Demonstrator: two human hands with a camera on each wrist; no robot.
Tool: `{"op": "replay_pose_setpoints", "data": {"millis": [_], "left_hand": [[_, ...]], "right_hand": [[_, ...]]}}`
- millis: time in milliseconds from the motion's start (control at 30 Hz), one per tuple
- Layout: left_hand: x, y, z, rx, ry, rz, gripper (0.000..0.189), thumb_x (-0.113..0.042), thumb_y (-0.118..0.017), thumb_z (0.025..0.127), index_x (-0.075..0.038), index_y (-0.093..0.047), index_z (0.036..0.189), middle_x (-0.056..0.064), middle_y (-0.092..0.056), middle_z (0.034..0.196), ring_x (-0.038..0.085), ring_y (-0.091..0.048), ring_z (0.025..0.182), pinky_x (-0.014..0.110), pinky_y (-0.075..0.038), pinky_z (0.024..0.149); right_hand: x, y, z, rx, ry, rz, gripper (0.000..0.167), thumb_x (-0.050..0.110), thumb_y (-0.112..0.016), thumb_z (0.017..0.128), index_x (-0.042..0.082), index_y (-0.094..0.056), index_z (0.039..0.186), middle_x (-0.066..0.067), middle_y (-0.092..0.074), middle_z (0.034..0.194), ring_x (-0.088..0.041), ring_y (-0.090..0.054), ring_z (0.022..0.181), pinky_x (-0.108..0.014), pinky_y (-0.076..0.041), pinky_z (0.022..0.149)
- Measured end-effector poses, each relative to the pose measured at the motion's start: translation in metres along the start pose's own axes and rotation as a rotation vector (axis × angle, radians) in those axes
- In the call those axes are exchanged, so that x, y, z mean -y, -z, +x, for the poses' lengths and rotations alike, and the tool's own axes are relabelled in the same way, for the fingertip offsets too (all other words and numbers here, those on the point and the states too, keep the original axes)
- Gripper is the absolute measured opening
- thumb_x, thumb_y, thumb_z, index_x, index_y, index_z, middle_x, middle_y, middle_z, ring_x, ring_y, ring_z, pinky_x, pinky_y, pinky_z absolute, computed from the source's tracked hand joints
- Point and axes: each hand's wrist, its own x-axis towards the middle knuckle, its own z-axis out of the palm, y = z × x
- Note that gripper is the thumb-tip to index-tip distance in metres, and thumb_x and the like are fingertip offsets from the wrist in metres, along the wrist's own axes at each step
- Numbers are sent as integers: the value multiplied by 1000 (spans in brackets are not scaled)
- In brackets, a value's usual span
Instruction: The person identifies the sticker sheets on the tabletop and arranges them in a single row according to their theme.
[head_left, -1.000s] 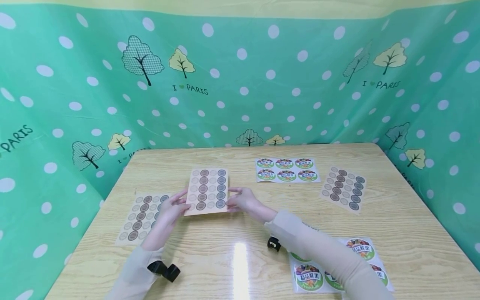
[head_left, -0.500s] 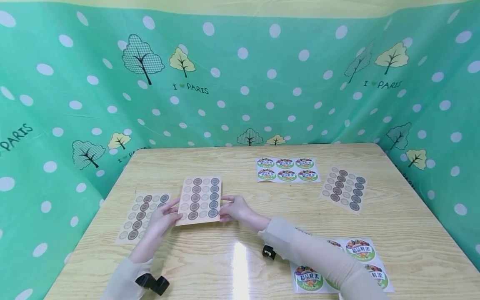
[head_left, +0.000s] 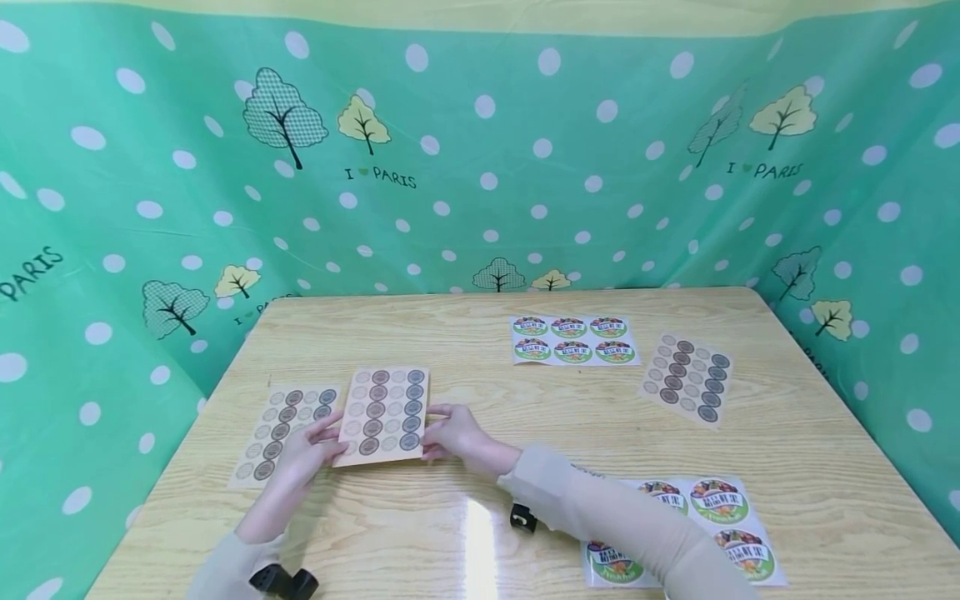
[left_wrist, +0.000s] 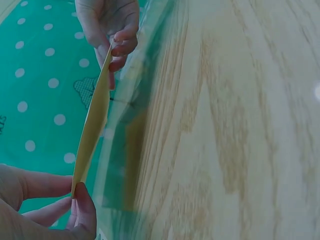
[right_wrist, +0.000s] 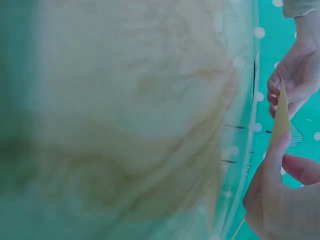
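Held sheet (head_left: 382,414): we are holding this tan sticker sheet left of centre in the head view, apparently just above the wooden surface (head_left: 408,542), though its underside is hidden there.
Left hand (head_left: 303,454): we are pinching the sheet's lower left edge.
Right hand (head_left: 459,435): we are pinching its lower right edge.
Tan neighbours: one sheet (head_left: 272,425) is lying beside it at left, another (head_left: 687,379) at right.
Fruit stickers: one sheet (head_left: 573,340) is lying right of upper centre.

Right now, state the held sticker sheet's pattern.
Tan sticker sheet, alternating columns of pale and dark circles; clearest in the head view.
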Motion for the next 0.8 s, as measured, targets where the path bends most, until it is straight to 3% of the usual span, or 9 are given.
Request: {"op": "replay_pose_setpoints", "data": {"millis": [400,667,800], "left_hand": [[1,8,-7,0,16,155,57,3,-59,75,6,-38,128,18,-54,103,8,-51,78,16,-48,64],[2,12,-4,-10,25,261,58,-2,-62,75,4,-39,128,25,-51,111,32,-49,99,17,-46,66],[3,13,-3,-15,18,294,57,0,-62,75,5,-39,127,24,-52,108,25,-53,89,17,-46,63]], "right_hand": [[-8,-11,0,13,-20,8,57,-17,-55,72,-10,-36,126,-22,-63,82,-21,-61,58,-35,-54,62],[-7,-16,2,29,-45,-17,58,-17,-56,71,-11,-35,125,-19,-63,79,-19,-60,56,-32,-54,60],[-8,-18,3,23,-58,-23,59,-18,-56,70,-11,-36,125,-19,-63,75,-18,-59,55,-31,-54,59]]}}
